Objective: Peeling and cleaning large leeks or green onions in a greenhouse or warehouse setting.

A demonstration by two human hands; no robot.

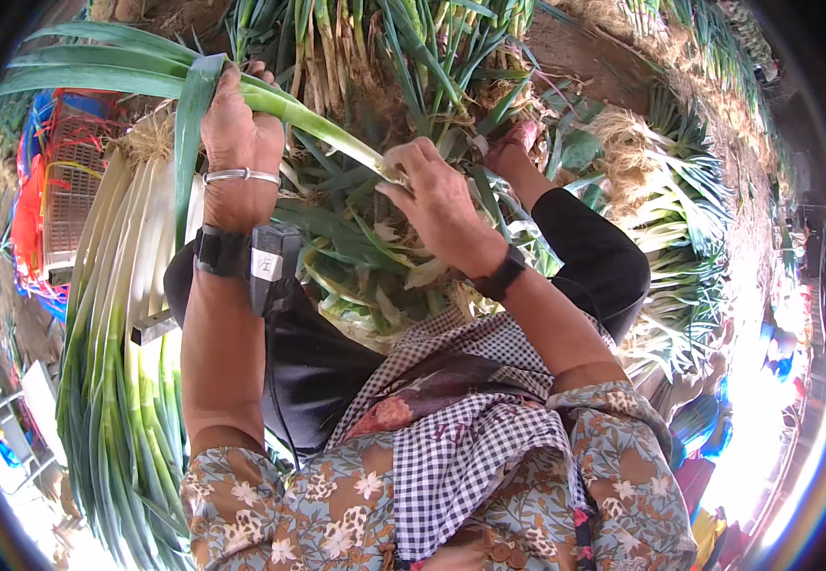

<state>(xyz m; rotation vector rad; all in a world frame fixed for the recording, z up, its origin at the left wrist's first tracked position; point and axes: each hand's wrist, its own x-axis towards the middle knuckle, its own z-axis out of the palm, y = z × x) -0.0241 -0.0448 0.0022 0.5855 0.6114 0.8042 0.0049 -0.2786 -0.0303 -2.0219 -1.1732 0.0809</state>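
Observation:
A long leek (323, 131) slants across the upper left, its green leaves reaching far left and its paler end toward the middle. My left hand (242, 119) is closed around it near the leaves, and one leaf hangs down beside the wrist. At the pale end my right hand (432, 195) has its fingers bent and pinched against the stem. The tip there is partly hidden by the fingers. Below my hands lies a heap of stripped leaves and peelings (365, 247).
To the left lies a stack of white-stemmed leeks (132, 285), roots away from me. More uncleaned leeks (356, 48) lie ahead. A rooted pile of leeks (675, 238) is at the right, past my bent leg (594, 252). A brown crate (72, 186) stands at far left.

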